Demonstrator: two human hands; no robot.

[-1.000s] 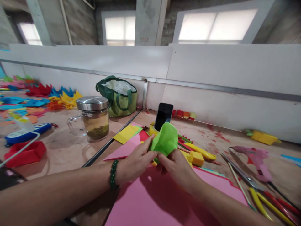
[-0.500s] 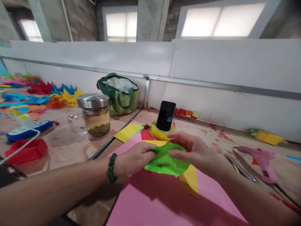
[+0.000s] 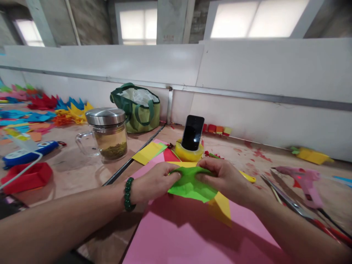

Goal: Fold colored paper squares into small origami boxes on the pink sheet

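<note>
A crumpled bright green paper is stretched between my two hands, above a large pink sheet. My left hand, with a green bead bracelet at the wrist, pinches the paper's left edge between thumb and fingers. At the upper right edge, my right hand pinches it the same way. Yellow paper lies on the pink sheet, partly under my right hand. Just beyond the hands, a dark phone leans upright in a yellow tape roll.
A lidded glass mug and a green bag stand left of centre. Scissors and a pink glue gun lie at right. A red paper ring, a blue-and-white device and colourful paper pieces occupy the left.
My right hand's fingers have closed onto the green paper's upper edge, and the paper is now pulled flatter between both hands. The view has shifted slightly.
</note>
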